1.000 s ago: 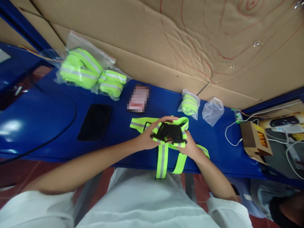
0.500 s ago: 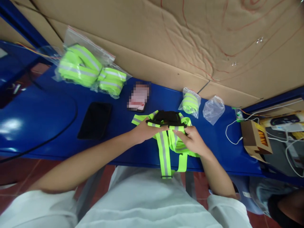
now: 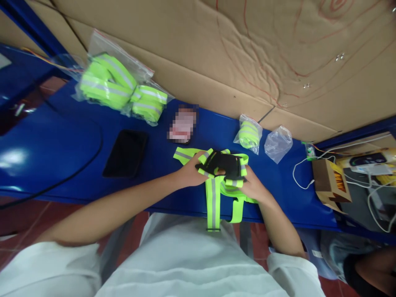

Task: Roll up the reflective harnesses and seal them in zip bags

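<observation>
Between my hands is a reflective harness of neon-yellow straps with silver stripes (image 3: 213, 202), joined to a black panel (image 3: 223, 162). My left hand (image 3: 193, 170) grips the panel's left edge, where a strap crosses it. At the opposite side my right hand (image 3: 252, 183) is closed on the panel's right edge; its fingers are partly hidden behind the straps. One strap with a dark buckle at its end hangs over the table's front edge. Another loops down beside it, and a loose end sticks out to the left.
On the blue table (image 3: 173, 198) lie a black tablet-like slab (image 3: 125, 153), a blurred-out phone (image 3: 183, 126), bagged neon straps (image 3: 108, 82), a smaller bagged roll (image 3: 248, 135) and a clear bag (image 3: 278, 143). An open cardboard box (image 3: 329, 181) and white cables are at right. Cardboard (image 3: 198, 53) stands behind.
The black panel has tilted so that its broad face shows, and it sits slightly lower. My right fingers have moved from the front strap to the panel's right side.
</observation>
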Tool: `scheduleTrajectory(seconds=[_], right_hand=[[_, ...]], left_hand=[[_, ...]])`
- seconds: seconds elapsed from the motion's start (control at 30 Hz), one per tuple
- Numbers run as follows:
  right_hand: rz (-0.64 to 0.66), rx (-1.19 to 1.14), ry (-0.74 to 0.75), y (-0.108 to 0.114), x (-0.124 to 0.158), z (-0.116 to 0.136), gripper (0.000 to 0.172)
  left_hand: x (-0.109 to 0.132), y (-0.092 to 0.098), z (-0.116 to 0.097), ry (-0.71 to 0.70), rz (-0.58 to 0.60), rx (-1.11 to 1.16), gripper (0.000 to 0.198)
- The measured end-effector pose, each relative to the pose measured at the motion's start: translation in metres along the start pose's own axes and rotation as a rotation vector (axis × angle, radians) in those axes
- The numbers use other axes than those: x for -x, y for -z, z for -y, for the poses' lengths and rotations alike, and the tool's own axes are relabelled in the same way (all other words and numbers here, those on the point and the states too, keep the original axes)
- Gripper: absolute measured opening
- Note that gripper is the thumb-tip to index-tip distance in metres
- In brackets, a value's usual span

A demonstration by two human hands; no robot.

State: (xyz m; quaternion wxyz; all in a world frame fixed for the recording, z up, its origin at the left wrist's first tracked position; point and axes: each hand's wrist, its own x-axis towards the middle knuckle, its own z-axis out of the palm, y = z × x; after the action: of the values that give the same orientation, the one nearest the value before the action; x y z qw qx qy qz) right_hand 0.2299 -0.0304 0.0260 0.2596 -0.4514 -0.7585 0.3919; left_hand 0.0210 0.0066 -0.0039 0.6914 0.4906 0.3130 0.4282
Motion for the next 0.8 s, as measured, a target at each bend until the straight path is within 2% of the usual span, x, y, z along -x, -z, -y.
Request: scheduleTrajectory(seconds=[0.07,0.17,0.2,0.27,0.37,0.47,0.53,0.6,0.7,0.8], right_hand=[[-0.079,0.217,0.052,0.004,0.001,0.008,0.043],[-0.351,0.442,0.132,0.01,0.001,0.025,0.078],[-0.407,0.486,0.18,0.012,0.0,0.031,0.085],[-0.356,0.564,0.281,0.017,-0.004,0.043,0.075],[-0.167,0.611,0.339,0.025,-0.017,0.058,0.042],[-0.189,0.514,0.318,0.03,-0.034,0.069,0.028],[-0.208,0.415,0.275,0.032,-0.044,0.075,0.023],[-0.211,0.317,0.198,0.036,-0.051,0.079,0.023],[-0.211,0.182,0.1,0.045,-0.056,0.082,0.032],[-0.234,0.114,0.1,0.053,-0.058,0.08,0.035]], left_hand=[[-0.002,-0.001,0.002,-0.012,-0.096,0.033,0.059],[-0.004,-0.001,-0.005,-0.031,-0.103,0.024,0.052],[-0.005,0.0,-0.009,-0.03,-0.083,0.003,0.049],[-0.005,0.001,-0.017,-0.008,-0.017,-0.067,0.047],[-0.002,-0.001,-0.025,0.047,0.065,-0.129,0.044],[0.0,-0.004,-0.031,0.076,0.116,-0.037,0.053],[0.001,-0.005,-0.035,0.12,0.14,0.026,0.065],[0.003,-0.004,-0.038,0.187,0.173,0.036,0.066],[0.004,-0.002,-0.038,0.198,0.284,-0.058,0.054],[0.005,-0.003,-0.033,0.171,0.368,-0.11,0.042]])
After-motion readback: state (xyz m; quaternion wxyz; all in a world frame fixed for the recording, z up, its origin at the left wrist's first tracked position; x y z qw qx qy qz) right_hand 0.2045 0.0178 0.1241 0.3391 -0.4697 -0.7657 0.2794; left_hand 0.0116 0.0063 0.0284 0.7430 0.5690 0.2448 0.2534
